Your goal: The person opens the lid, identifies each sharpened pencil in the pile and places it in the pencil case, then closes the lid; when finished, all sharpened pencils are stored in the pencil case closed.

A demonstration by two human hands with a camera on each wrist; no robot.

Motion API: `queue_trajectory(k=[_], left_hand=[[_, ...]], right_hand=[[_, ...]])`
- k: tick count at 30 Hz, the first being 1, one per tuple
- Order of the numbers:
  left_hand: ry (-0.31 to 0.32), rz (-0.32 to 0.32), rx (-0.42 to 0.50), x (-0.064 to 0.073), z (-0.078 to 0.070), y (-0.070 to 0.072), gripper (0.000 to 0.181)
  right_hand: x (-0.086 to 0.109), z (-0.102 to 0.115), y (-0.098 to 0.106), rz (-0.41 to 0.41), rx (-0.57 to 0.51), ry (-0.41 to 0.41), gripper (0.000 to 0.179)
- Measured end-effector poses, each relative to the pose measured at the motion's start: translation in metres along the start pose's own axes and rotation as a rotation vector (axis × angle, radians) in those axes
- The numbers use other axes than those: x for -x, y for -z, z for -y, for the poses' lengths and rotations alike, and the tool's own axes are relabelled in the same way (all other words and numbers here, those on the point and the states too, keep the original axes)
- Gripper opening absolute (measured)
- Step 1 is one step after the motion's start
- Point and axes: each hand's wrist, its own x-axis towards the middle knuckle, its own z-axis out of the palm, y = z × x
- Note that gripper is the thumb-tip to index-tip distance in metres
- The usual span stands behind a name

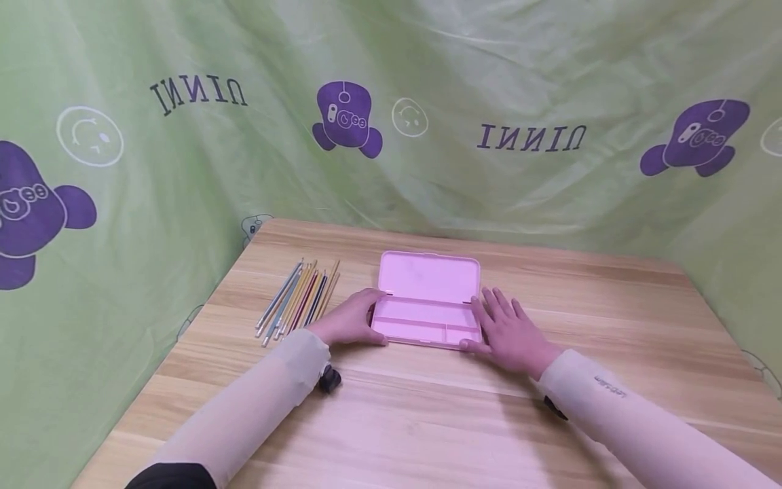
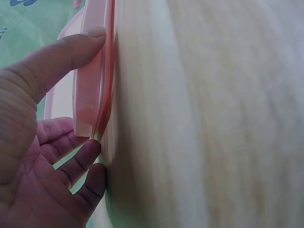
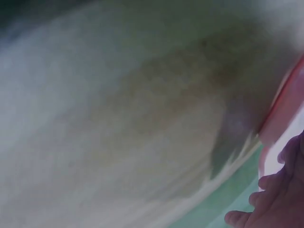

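Note:
A pink pencil case (image 1: 427, 311) lies on the wooden table with its lid (image 1: 430, 277) raised at the back. Its tray is split by low dividers into a few compartments, and no pencils lie in them. My left hand (image 1: 351, 318) holds the case's left end, the thumb at the front corner and the fingers bent round the side. In the left wrist view the thumb (image 2: 71, 54) presses along the case's pink wall (image 2: 90, 90). At the right end, my right hand (image 1: 510, 333) rests with fingers spread and straight, its thumb by the front corner.
Several pencils (image 1: 299, 299) in blue, yellow, red and dark colours lie in a loose bunch left of the case, close to my left hand. Green curtains (image 1: 440, 190) with purple figures hang behind and beside the wooden table (image 1: 391, 421).

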Motion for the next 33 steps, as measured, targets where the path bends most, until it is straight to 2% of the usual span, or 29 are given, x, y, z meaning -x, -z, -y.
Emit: queue_trajectory(k=[6,17,25,33], left_hand=[[0.002,0.004,-0.005,0.002,0.003,0.000,0.093],[0.010,0.012,-0.030,0.004,0.006,0.003,0.095],[0.024,0.015,-0.026,0.006,0.004,0.003,0.096],[0.024,0.015,-0.032,0.008,0.002,0.005,0.096]], right_hand=[[-0.003,0.004,-0.006,-0.007,-0.037,0.002,0.094],[-0.006,0.012,-0.006,0.061,-0.043,-0.037,0.092],[-0.005,0.016,-0.005,0.114,-0.067,-0.069,0.096],[-0.008,0.023,-0.003,0.103,-0.015,-0.095,0.091]])
